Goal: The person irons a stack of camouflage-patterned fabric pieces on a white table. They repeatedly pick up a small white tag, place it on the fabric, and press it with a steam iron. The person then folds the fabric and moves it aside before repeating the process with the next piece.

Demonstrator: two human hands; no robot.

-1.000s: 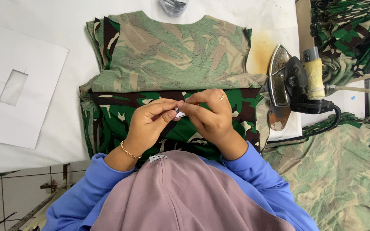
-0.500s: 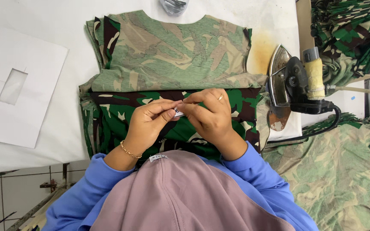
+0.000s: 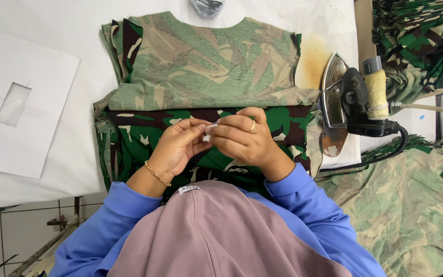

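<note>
- While my head camera looks straight down, my left hand and right hand meet fingertip to fingertip over the work, and between them I pinch a small white tag.
- My left thumb and forefinger close on the tag's near end; my right fingers clamp its far end, so both grips are shut on that one scrap.
- Only a sliver of the tag shows between my fingertips, too small for me to tell its shape or how it is folded.
- A gold ring sits on my right hand, and a thin gold bracelet circles my left wrist.
- Directly beneath my hands lies a dark camouflage garment, folded, with a paler camouflage shirt spread flat just beyond my fingertips, its lower edge overlapping the dark one.
- Off to the right of my right hand an iron stands tipped on its side, its black cord looping toward me.
- Well away to the left of my left hand, a white card template with a rectangular window rests on the white table.
- Beyond the iron and below it, more camouflage cloth lies heaped.
- My blue sleeves and mauve head covering fill the near edge.
</note>
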